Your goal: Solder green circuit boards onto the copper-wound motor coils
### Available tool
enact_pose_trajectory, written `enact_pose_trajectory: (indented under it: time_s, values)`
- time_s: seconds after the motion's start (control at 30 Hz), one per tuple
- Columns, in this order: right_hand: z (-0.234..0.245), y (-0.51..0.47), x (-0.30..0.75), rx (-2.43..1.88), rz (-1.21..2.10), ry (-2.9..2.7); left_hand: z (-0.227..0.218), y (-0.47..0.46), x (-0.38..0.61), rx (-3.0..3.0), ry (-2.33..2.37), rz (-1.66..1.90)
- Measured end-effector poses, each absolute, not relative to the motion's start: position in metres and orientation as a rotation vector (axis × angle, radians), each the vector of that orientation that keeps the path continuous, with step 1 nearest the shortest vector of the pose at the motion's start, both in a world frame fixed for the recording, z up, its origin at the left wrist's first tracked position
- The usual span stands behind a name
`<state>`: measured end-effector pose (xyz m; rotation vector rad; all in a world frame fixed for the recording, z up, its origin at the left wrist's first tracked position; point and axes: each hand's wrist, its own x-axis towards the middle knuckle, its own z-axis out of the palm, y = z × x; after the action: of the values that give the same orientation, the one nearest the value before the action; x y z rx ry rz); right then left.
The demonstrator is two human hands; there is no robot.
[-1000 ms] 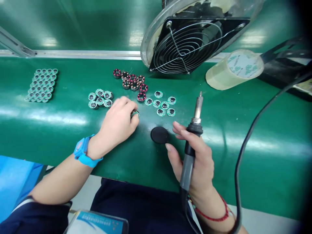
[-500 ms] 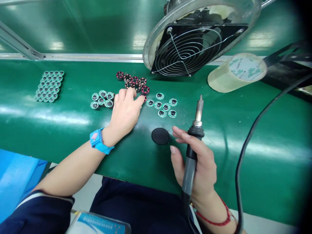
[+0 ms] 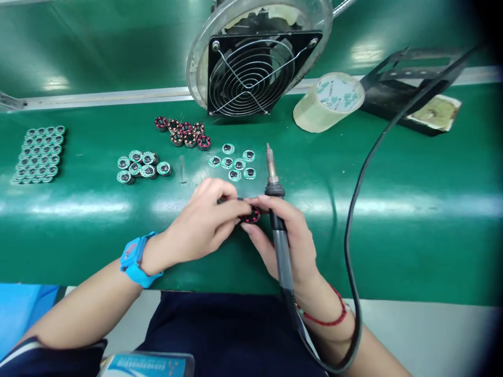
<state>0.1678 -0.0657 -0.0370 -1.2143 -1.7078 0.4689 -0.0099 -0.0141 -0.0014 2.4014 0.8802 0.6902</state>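
My left hand (image 3: 204, 222) has its thumb and fingers closed on a small round coil-wound stator (image 3: 253, 215) with red and black parts. My right hand (image 3: 296, 238) holds a soldering iron (image 3: 281, 251), tip pointing away from me. Its thumb and fingertips also reach the stator's right side. The black round pad is mostly or wholly hidden by the hands. Beyond them, several loose green circuit boards (image 3: 239, 164) lie flat, and a group of stators (image 3: 190, 138) sits farther back. Left of these are several stators topped with green boards (image 3: 148, 171).
A panel of joined round green boards (image 3: 40, 154) lies at far left. At the back stand a fan with a wire guard (image 3: 247, 86), a roll of clear tape (image 3: 314, 112) and an iron stand with a sponge (image 3: 434, 112). The iron's black cable (image 3: 349, 235) loops on the right.
My left hand has come from the stator group to in front of my right hand, bringing one stator. The right fingertips now meet it. The camera view has shifted right.
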Motion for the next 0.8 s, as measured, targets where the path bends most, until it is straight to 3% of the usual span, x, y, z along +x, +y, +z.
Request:
enact_pose_trajectory:
  time_s: [0.13, 0.27, 0.8]
  values:
    - [-0.036, -0.066, 0.169, -1.192, 0.438, -1.694, 0.005, -0.014, -0.01, 1.915, 0.987, 0.542]
    - [-0.035, -0.066, 0.166, -1.202, 0.4, -1.815, 0.004, -0.016, -0.003, 1.816, 1.076, 0.403]
    - [-0.036, -0.066, 0.166, -1.219, 0.405, -1.884, 0.003, -0.01, -0.011, 1.907, 0.989, 0.665]
